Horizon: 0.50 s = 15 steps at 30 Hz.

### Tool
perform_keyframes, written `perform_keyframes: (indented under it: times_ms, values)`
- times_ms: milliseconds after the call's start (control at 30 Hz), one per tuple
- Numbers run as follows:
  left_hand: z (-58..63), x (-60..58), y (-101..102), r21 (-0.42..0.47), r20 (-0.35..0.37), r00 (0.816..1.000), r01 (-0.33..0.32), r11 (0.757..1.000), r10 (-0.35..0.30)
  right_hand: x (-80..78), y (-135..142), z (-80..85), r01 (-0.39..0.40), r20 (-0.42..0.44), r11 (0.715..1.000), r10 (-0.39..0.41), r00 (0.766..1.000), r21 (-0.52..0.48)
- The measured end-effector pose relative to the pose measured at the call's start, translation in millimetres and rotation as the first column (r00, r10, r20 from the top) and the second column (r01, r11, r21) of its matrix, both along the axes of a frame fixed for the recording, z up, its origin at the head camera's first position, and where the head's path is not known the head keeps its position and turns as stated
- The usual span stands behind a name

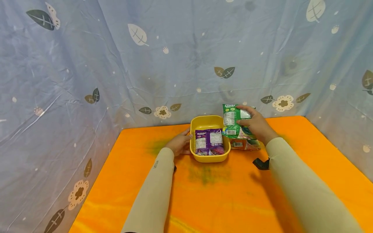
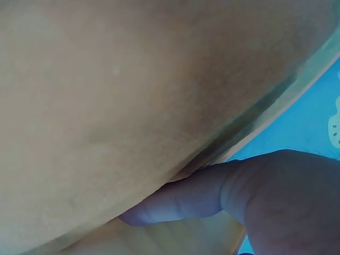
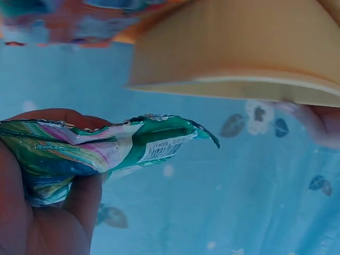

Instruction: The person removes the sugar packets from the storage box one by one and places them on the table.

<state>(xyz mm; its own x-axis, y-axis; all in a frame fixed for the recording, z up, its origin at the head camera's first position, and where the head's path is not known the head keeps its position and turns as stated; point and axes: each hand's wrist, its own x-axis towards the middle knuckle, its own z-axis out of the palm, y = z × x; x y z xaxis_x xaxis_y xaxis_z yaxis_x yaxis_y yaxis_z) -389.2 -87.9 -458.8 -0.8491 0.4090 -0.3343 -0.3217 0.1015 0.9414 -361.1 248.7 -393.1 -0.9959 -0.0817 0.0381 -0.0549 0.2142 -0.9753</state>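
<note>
A yellow plastic container (image 1: 208,159) stands on the table with a purple snack packet (image 1: 209,142) lying inside it. At its left wall, my left hand (image 1: 180,144) holds the side; in the left wrist view the thumb (image 2: 180,204) lies against the container wall (image 2: 95,106). My right hand (image 1: 256,124) grips a green snack packet (image 1: 231,119), raised beside the container's right rim. The right wrist view shows this green packet (image 3: 159,141) between thumb and fingers, apart from the container (image 3: 223,48). Beneath it, partly hidden, an orange-red packet (image 1: 246,144) lies right of the container.
The table has an orange cover (image 1: 209,200) with greenish stains. A pale blue curtain (image 1: 186,64) with leaf and flower prints hangs behind the table and along both sides. A black strap piece (image 1: 261,164) sticks out by the right wrist.
</note>
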Motion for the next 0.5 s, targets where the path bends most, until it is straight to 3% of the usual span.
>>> perform_keyframes:
  times_ms: [367, 500]
  values:
    - [-1.5, -2.0, -1, 0.011, 0.007, 1.000, 0.004, 1.000, -0.004, 0.9, 48, -4.8, 0.014, 0.031, 0.998, -0.016, 0.999, 0.056]
    - [-1.9, -2.2, -1, 0.011, 0.006, 1.000, 0.006, 1.000, -0.006, 2.8, 63, -15.6, 0.002, 0.035, 0.981, -0.009, 0.999, 0.196]
